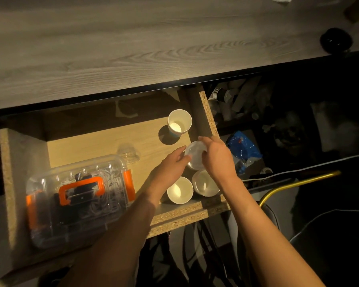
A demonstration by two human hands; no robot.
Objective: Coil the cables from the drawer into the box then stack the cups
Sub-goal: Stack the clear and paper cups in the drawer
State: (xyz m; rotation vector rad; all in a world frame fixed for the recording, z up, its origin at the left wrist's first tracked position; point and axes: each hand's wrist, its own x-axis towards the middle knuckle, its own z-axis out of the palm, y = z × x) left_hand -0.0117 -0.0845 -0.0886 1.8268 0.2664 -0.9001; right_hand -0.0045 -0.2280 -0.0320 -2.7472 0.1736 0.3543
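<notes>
Leftmost, the closed clear box [79, 195] holds the coiled cables. Rightward, in the drawer [180, 214], the left hand [170, 164] and right hand [216, 156] pinch a tilted cup [194, 157] by its rim. Seemingly thin plastic: light, crushable, slippery. Three paper cups [179, 123] stand nearby.

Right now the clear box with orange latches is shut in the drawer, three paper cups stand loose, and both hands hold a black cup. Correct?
Not quite. The cup held by the left hand and right hand is white or clear, not black, as the head view shows. The clear box does sit shut in the drawer, with three paper cups loose.
</notes>
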